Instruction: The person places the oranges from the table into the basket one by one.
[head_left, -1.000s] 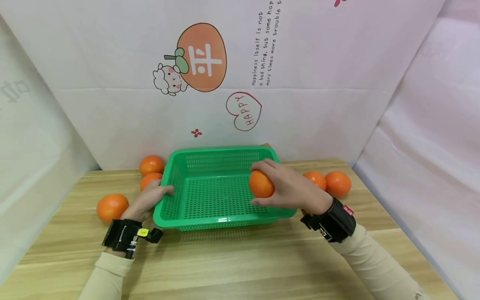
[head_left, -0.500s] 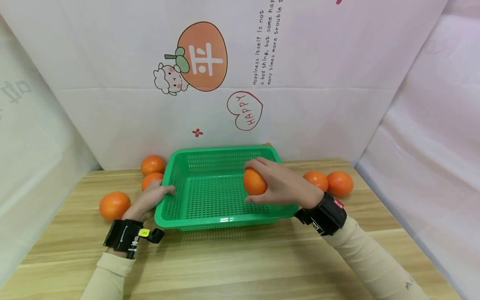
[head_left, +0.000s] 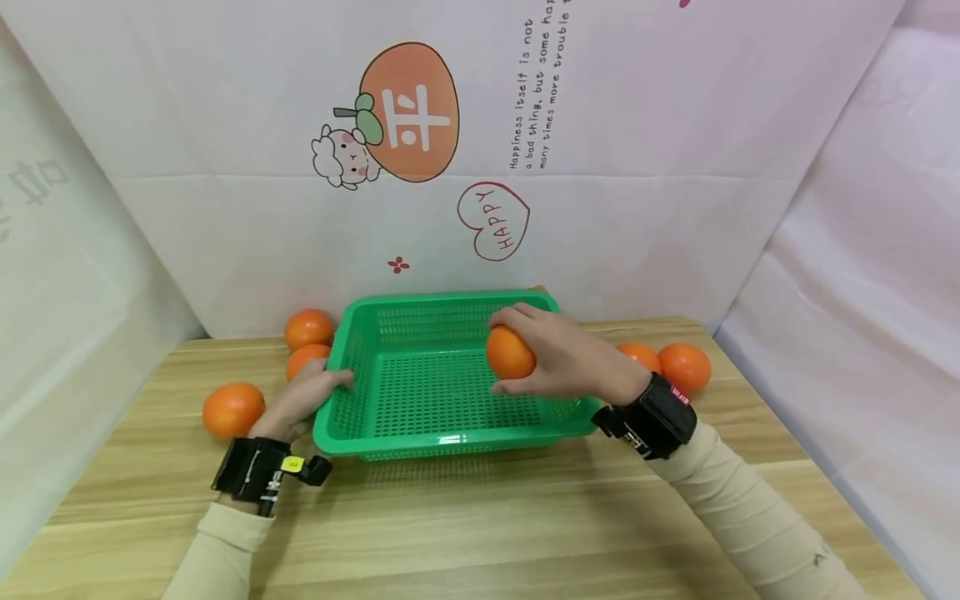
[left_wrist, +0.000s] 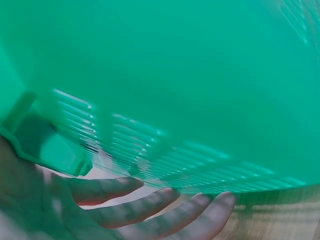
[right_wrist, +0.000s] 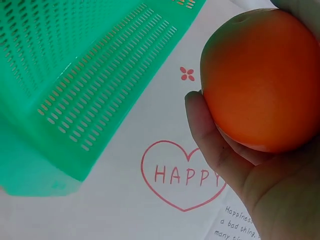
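A green plastic basket [head_left: 457, 442] with slotted walls stands at the back of the table. My left hand [head_left: 303, 398] holds its left rim, thumb over the edge. In the left wrist view, the other fingers [left_wrist: 135, 208] stretch along the outside of the basket wall [left_wrist: 175, 60]. My right hand [head_left: 566, 358] grips an orange [head_left: 510, 352] above the right half of the basket. Thumb and fingers lie on opposite sides of that orange, as the right wrist view also shows. Inside the basket only the bare perforated floor shows.
Left of the basket lie a front orange [head_left: 233, 410], a back orange [head_left: 309, 329] and one partly hidden orange [head_left: 306, 360]. Two more, a near orange [head_left: 640, 357] and a far orange [head_left: 686, 367], sit at right. A printed white cloth [head_left: 637, 208] rises behind.
My right hand has carried the orange slightly left over the basket, then a little upward. The left hand stays on the rim, and the basket keeps its place.
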